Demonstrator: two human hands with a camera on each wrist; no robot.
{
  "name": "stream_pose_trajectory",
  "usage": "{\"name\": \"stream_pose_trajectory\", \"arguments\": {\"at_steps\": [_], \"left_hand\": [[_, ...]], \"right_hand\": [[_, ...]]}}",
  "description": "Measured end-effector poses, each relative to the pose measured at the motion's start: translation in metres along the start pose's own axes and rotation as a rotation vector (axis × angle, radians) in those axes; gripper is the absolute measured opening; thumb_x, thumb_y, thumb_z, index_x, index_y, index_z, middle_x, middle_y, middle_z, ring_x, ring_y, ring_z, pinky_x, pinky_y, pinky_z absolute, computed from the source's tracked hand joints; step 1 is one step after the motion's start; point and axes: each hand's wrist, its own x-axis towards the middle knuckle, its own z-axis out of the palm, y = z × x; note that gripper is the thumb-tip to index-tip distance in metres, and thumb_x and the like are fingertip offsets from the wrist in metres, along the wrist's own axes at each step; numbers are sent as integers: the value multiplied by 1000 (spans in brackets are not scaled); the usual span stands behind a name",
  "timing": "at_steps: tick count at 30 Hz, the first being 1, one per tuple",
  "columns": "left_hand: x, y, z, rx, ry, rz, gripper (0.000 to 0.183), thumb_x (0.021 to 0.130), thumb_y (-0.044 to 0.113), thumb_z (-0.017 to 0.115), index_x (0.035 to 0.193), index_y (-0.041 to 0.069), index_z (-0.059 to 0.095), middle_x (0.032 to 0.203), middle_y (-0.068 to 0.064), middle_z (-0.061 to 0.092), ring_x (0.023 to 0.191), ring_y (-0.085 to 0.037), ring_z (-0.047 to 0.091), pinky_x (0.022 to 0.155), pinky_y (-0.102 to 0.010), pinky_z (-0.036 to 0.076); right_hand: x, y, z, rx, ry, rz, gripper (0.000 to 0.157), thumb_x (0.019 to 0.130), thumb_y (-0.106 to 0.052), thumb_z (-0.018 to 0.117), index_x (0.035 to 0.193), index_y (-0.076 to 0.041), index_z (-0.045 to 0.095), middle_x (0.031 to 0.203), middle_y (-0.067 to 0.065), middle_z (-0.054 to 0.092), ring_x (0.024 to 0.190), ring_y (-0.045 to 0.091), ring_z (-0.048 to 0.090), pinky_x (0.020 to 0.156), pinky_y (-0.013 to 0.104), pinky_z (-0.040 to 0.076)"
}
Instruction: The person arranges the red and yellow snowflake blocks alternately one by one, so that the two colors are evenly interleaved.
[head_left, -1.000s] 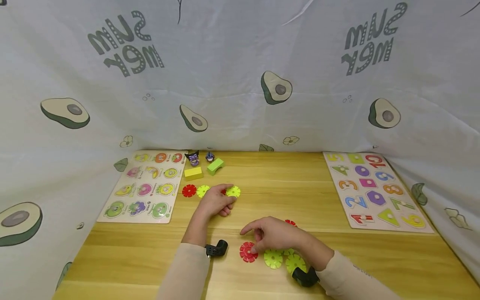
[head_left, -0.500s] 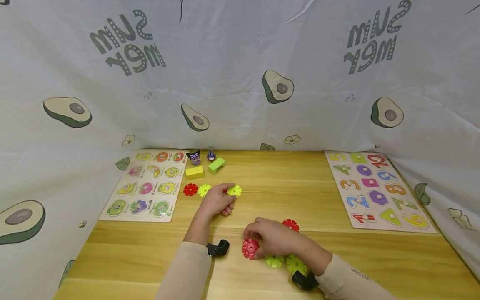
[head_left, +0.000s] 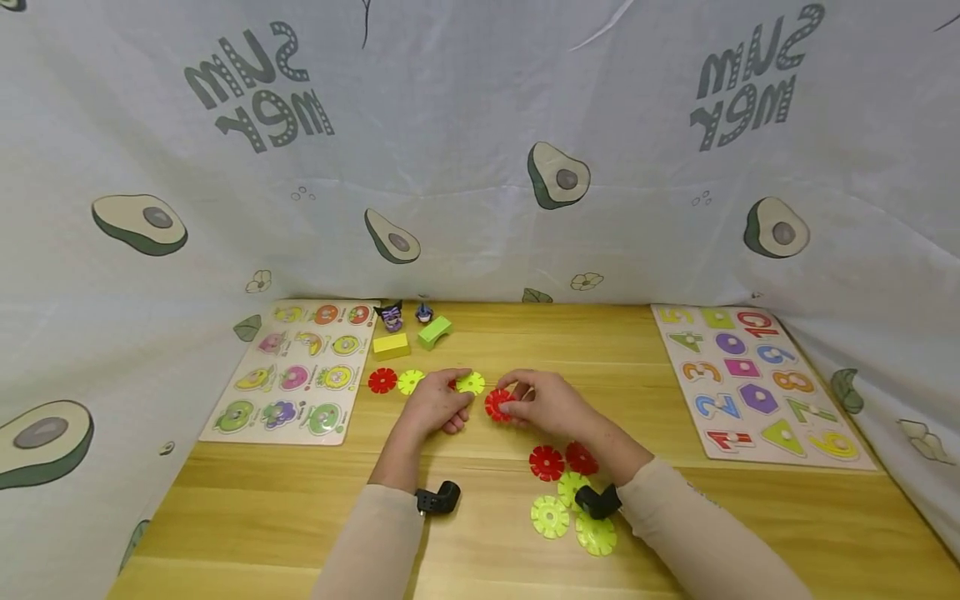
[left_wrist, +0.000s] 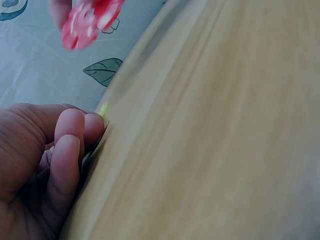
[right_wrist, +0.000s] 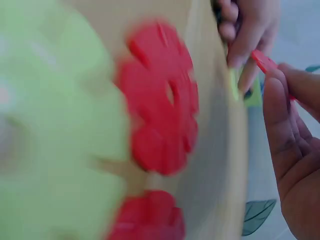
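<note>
In the head view my right hand (head_left: 547, 403) pinches a red snowflake disc (head_left: 498, 405) between thumb and fingers. That red disc (left_wrist: 95, 20) hangs raised above the table in the left wrist view. Further left, my left hand (head_left: 437, 402) grips a yellow-green snowflake disc (head_left: 471, 383) lying on the table, index finger and thumb at its edges. A bit of red shows under the left index finger, mostly hidden. Left of that hand lie another yellow-green disc (head_left: 410, 382) and a red disc (head_left: 382, 381), in line with the gripped one.
Near my right forearm lie two red discs (head_left: 547, 462) and several yellow-green discs (head_left: 550, 517). At the back left stand a yellow block (head_left: 392, 346), a green arch block (head_left: 435, 332) and two small figures (head_left: 391, 317). A fruit puzzle board (head_left: 288, 375) lies left, a number puzzle board (head_left: 757, 383) right.
My right hand has picked up a red disc from the near group and carried it away from me, up beside my left hand. The left hand stays at its yellow-green disc.
</note>
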Motion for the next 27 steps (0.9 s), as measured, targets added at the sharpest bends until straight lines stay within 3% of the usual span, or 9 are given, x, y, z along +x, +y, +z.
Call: {"name": "stream_pose_trajectory", "arguments": {"at_steps": [5,11,27], "left_hand": [[1,0,1,-6,-1,2,47,87,19,64,132,18,51,61,-11,62,43,-17,57,44,-34,53],[1,0,1,-6,4,-3,47,88,19,63,133,18,51,60,-11,62,44,-17,58,44,-34,53],[1,1,2,5,11,-15,47,88,20,64,133,19,51,60,-10,62,43,-17,57,44,-32,52]], "right_hand": [[34,8,-10,12,50,88,26,82,-14,70,106,-14,62,79,9,57,62,19,62,56,31,54],[56,19,-13,-134,22,133,23,83,-18,70,105,-17,63,76,5,57,58,16,56,53,26,49],[63,28,-12,-165,2,149,23,82,-25,71,103,-19,66,78,4,56,59,16,54,53,26,47]]}}
